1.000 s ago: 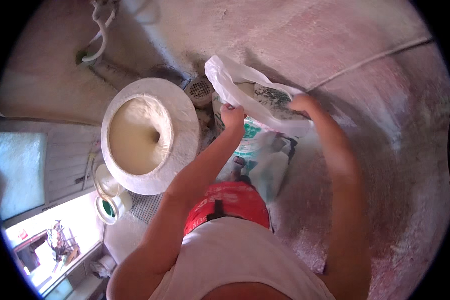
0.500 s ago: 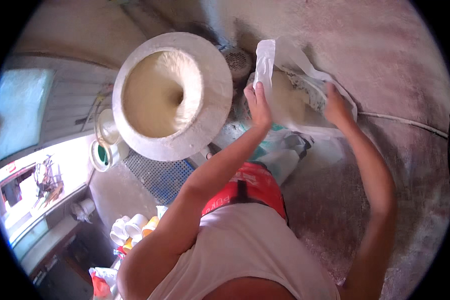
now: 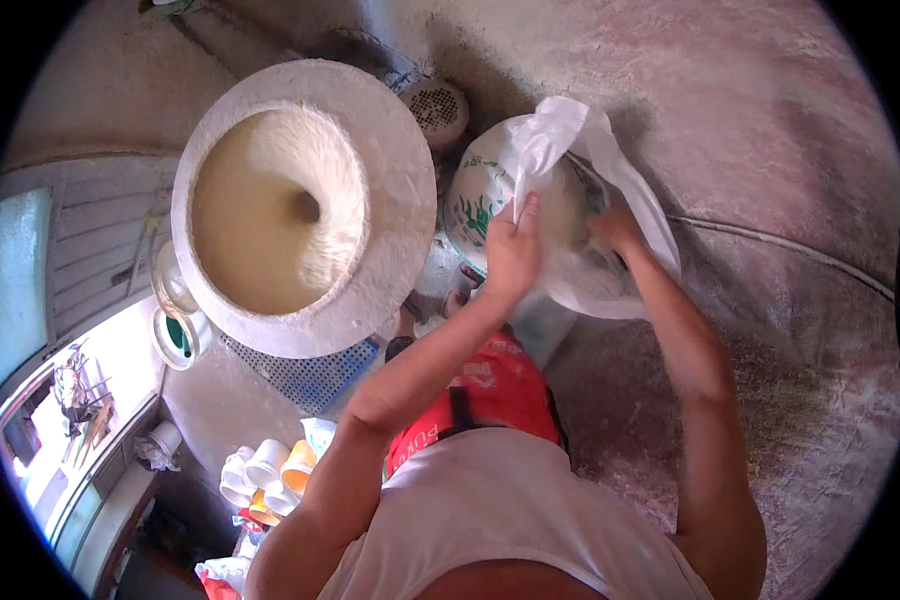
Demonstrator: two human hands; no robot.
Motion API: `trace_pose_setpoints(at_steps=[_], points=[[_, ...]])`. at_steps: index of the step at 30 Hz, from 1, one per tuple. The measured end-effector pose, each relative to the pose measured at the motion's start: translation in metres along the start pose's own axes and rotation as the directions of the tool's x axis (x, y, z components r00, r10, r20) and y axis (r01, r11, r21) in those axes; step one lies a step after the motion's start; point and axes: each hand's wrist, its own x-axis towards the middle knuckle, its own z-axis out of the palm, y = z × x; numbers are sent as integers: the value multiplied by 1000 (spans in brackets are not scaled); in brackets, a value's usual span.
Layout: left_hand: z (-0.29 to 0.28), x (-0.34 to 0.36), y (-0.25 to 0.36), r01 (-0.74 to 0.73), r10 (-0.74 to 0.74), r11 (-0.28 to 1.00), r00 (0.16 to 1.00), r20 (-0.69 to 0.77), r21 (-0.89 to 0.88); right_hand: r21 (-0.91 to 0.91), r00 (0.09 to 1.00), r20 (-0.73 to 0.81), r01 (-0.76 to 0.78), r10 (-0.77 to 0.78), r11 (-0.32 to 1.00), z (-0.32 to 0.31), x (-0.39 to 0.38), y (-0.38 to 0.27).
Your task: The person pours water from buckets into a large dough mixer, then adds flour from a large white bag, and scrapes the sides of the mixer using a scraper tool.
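My left hand [image 3: 513, 250] is closed on the rim of a translucent white plastic bag [image 3: 610, 302], thumb pointing up along the bunched film. The bag's mouth gapes wide, with pale, powdery-looking contents inside. Within that opening is my right hand [image 3: 618, 235], its fingers blurred and partly hidden, so their grip cannot be made out. Behind the left hand bulges a white sack with green print [image 3: 478, 195]. To the left stands a big round mixing drum [image 3: 400, 200], where a beige mass [image 3: 235, 230] swirls around a dark central hollow.
A perforated motor-like housing [image 3: 437, 108] sits behind the drum. Below it lies a blue perforated mat [image 3: 320, 375]. Several white and yellow tubs [image 3: 268, 465] are at the lower left, near a bucket with green inside [image 3: 180, 338]. A pale pipe [image 3: 780, 240] runs along the right.
My right hand has moved from the bag's far right rim inward to its opening. The view has shifted, and more of the green-printed sack shows.
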Motion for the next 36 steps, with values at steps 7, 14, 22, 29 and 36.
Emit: trace_pose_setpoints(at_steps=[7,14,22,29,36], points=[[-9,0,19,129,-129,992,990,-51,-9,76,958,178,-243,226,967,2,-5,-33],[-19,-11,17,144,-147,987,989,-34,-65,571,979,202,-126,9,811,13,-39,-24],[-5,-21,15,189,-189,982,980,-61,2,713,980,191,-173,49,679,49,-48,-18],[-4,-39,-1,149,-148,987,989,-18,54,494,950,305,-218,67,842,87,-38,-4],[16,-52,5,122,-111,978,991,-69,168,518,969,125,121,-215,847,92,-42,-9]])
